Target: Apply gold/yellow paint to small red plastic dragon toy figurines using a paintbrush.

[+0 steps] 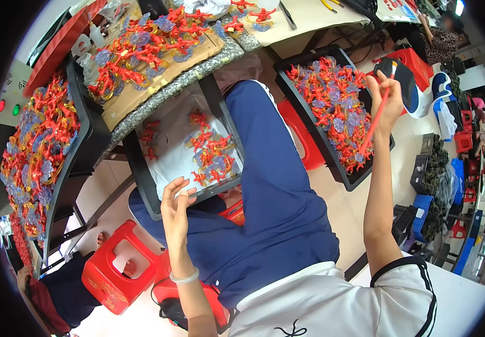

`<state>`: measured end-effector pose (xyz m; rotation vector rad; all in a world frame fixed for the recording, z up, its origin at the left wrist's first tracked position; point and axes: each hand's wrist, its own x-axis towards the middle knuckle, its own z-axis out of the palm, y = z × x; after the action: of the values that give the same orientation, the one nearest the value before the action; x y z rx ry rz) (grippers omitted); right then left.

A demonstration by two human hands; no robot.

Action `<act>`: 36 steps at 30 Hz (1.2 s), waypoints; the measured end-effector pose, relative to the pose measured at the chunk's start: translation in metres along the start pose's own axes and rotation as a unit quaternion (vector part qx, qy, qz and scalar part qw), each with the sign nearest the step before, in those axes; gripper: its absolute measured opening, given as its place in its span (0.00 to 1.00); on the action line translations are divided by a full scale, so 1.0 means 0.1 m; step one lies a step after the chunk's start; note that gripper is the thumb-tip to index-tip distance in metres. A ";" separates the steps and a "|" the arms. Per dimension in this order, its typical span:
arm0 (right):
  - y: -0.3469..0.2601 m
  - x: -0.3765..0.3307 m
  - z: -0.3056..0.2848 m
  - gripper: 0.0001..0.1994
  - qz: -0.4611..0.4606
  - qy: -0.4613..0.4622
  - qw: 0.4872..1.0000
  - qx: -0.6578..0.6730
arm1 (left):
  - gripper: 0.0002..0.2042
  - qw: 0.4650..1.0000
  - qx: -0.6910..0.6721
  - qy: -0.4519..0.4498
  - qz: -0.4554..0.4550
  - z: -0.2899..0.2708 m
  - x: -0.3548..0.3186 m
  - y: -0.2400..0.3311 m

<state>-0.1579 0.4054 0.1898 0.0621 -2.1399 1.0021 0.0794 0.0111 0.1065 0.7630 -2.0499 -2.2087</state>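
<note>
My right hand [387, 104] is closed around a slim red-handled paintbrush [376, 121], raised over the right-hand black bin [359, 178]. Its gold-coloured end points up and away from me, and the red handle slants down toward the bin. That bin is heaped with small red, clear-blue and yellow plastic figurines [332, 106]. My left hand [176, 210], palm partly up and fingers loosely bent and apart, holds nothing. It is at the near edge of a black tray [141, 180] with a white plastic liner [169, 143]. Several similar figurines [211, 151] lie on the liner.
Another bin of figurines [43, 151] stands at the left. More figurines [147, 48] cover a cardboard sheet [133, 106] on the table ahead, with white bottles [96, 35] beside them. Red stools [120, 267] stand on the floor. Another person [439, 42] sits at the far right.
</note>
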 end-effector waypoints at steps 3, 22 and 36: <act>-0.16 -0.08 0.00 0.12 -0.009 -0.001 0.997 0.080 | 0.15 0.997 0.076 0.025 0.024 -0.14 0.26 -0.22; -1.05 -1.60 0.27 0.13 0.137 -0.347 0.869 0.325 | 0.21 0.810 0.494 0.302 0.093 -0.20 1.67 -0.68; -1.73 -1.90 0.70 0.17 0.093 -0.477 0.799 0.354 | 0.24 0.905 0.320 0.119 0.256 0.65 -0.27 0.43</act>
<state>-0.0070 0.1900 0.1472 0.9083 -2.4698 2.1929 0.0665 0.0750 0.1566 0.4022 -2.4760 -1.1155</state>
